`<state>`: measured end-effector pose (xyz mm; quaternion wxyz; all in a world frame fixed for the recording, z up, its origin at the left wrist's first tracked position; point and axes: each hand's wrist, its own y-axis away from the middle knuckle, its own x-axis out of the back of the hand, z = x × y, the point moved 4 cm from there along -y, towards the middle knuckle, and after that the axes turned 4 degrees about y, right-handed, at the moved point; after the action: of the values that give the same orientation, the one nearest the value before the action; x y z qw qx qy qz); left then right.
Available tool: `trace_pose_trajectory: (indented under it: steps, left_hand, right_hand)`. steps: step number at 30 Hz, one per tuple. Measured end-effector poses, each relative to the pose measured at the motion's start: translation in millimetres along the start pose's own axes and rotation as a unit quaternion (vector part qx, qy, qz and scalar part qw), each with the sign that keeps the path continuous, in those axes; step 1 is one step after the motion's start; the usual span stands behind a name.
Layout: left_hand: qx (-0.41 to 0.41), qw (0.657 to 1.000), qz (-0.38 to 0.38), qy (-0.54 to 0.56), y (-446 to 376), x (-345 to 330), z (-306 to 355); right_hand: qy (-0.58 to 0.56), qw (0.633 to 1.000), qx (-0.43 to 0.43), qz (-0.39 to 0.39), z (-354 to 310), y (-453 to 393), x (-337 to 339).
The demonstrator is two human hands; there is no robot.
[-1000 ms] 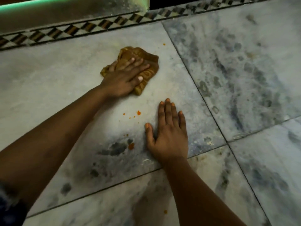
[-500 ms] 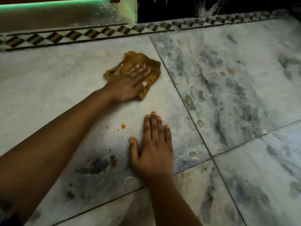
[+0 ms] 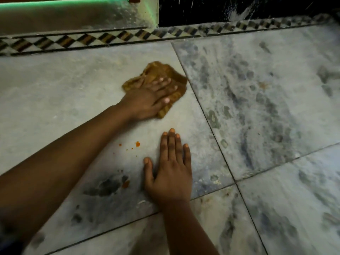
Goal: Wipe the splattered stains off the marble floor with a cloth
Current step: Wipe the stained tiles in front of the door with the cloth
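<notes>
My flat left hand (image 3: 147, 102) had pushed the crumpled brown cloth (image 3: 160, 74) rightward; orange splatter stains (image 3: 137, 144) remained mid-frame beside my flat, bracing right hand (image 3: 168, 173).

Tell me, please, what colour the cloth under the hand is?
Mustard-brown crumpled cloth, clearest in the head view.

The left hand (image 3: 147, 100) has slid the cloth (image 3: 158, 80) slightly rightward, nearer the tile seam (image 3: 202, 111).

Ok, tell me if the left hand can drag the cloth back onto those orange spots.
Probably yes. The left hand already presses flat on the cloth, and the orange spots lie on bare floor nearer the person. The right hand rests beside them, not on the path.
</notes>
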<state>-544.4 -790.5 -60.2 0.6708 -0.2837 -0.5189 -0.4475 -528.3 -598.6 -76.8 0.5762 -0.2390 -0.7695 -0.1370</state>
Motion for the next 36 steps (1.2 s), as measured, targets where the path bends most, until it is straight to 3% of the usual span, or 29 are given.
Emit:
trace_pose_trajectory:
  steps: [3,7,9,12,16,19,22,24,26,30,33,36]
  left_hand:
    - [0.008,1.000,0.020,-0.013,30,6,-25]
    - [0.183,0.982,0.041,-0.012,-39,17,-54]
    - [0.205,0.978,0.022,-0.003,-69,16,-43]
    - [0.119,0.993,-0.004,-0.014,-58,5,-6]
    - [-0.022,0.999,0.024,-0.015,55,0,-12]
    - [0.108,0.990,0.087,-0.010,122,14,-71]
    - [0.240,0.968,0.073,-0.021,117,15,-94]
    - [0.263,0.963,0.066,-0.002,104,9,-75]
    - [0.231,0.971,0.066,-0.002,112,-2,-47]
    - [0.165,0.984,0.065,-0.012,201,-17,-18]
    - [0.238,0.968,0.077,-0.011,233,-5,-57]
    - [0.347,0.936,0.049,0.008,216,-1,-89]
  right_hand:
    - [-0.003,1.000,0.001,0.002,0,0,0]
    - [-0.001,1.000,0.001,0.003,-1,0,-1]
    - [0.000,1.000,0.003,-0.005,-1,1,-1]
    - [0.009,1.000,0.001,-0.003,-1,1,0]
    - [0.018,1.000,0.008,0.005,0,0,0]
    - [0.024,1.000,0.014,0.013,1,-1,-2]
    - [0.034,0.999,0.019,0.016,0,0,-3]
    - [0.039,0.999,0.019,0.017,0,1,-3]
    - [0.046,0.999,0.021,0.005,0,1,-2]
    - [0.060,0.997,0.027,-0.036,2,0,-2]
    - [0.061,0.997,0.030,-0.043,2,-1,-3]
    - [0.067,0.996,0.032,-0.047,2,1,-5]
